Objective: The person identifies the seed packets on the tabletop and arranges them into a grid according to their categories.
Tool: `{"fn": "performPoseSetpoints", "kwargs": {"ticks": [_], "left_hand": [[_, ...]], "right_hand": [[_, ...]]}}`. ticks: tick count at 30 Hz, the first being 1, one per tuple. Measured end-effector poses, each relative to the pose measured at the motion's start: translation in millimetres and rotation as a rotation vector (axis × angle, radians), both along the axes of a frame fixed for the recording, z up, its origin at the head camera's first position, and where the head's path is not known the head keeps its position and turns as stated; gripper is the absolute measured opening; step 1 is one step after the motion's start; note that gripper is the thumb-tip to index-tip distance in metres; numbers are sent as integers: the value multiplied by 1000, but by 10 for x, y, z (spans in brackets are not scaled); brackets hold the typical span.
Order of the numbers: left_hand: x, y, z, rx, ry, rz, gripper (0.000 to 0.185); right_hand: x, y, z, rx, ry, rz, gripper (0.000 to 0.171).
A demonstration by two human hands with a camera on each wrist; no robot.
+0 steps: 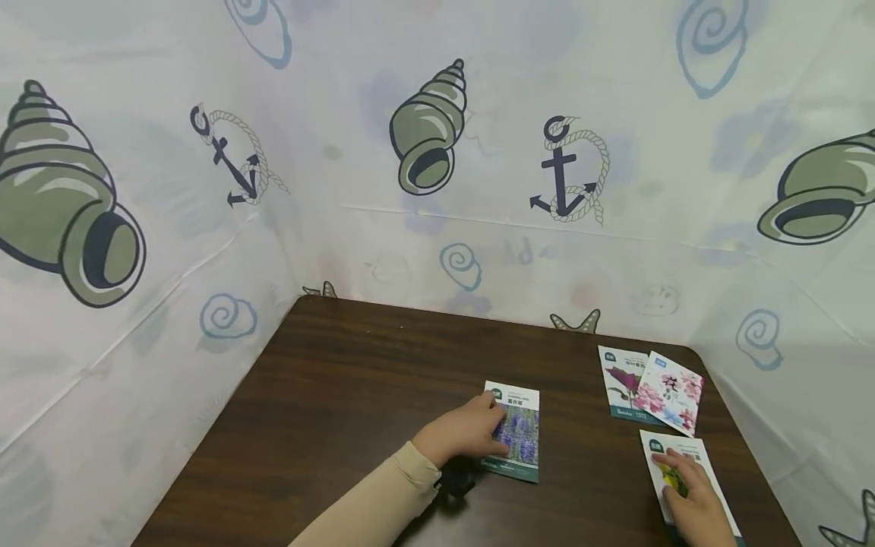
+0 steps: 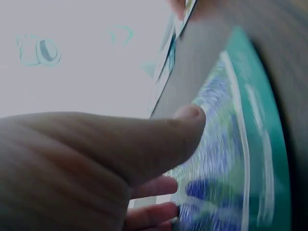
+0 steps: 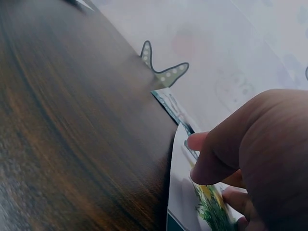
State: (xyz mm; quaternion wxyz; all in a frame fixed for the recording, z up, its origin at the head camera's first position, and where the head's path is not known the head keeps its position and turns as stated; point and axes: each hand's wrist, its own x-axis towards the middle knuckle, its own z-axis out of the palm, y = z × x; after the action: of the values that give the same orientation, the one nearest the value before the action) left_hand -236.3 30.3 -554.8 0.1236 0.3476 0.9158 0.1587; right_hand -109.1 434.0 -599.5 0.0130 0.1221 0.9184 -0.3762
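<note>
Head view first, and nearest to us the right hand [image 1: 693,497] sits on the yellow-flower seed packet [image 1: 690,475] at the bench's right front corner, fingers laid flat over the picture, pressing it down rather than gripping; the right wrist view shows the same, a thumb and fingertips [image 3: 199,142] resting on the packet's face with its edge curling up a touch off the wood, so the pressure looks meant to keep it from sliding. Across to the middle now: the left hand [image 1: 465,433], in a beige sleeve [image 1: 372,505], has its fingers spread over the purple-flower seed packet [image 1: 516,433], which lies flat on the dark wooden bench [image 1: 342,395]. The left wrist view is blurred, but the thumb [image 2: 187,120] lies straight over the teal-edged packet and the fingers look relaxed beneath, so I judge that hand unclenched, resting on the packet and not pinching it. Further back on the right, two more packets lie well apart from both hands: a magenta-flower packet [image 1: 618,384] partly under a pink-blossom packet [image 1: 673,395], overlapped like a loose pile set aside. Behind it all hangs a white curtain [image 1: 437,152] printed with shells and anchors, walling the bench in on three sides.
</note>
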Motion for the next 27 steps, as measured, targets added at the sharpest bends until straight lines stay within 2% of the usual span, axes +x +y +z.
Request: {"fn": "performPoseSetpoints", "kwargs": {"ticks": [5,14,21,27], "left_hand": [[-142,-194,-23,36,14,58,45],[-355,-486,-106,82,-37,169,74],[-456,-679,-146,171,-123,234,84],[-525,-834,-191,233,-132,273,86]], "right_hand": [[-8,7,6,-2,17,2,53],[9,18,-47,-2,48,14,51],[22,4,-37,-24,40,33,50],[21,-10,-47,-30,40,36,50]]}}
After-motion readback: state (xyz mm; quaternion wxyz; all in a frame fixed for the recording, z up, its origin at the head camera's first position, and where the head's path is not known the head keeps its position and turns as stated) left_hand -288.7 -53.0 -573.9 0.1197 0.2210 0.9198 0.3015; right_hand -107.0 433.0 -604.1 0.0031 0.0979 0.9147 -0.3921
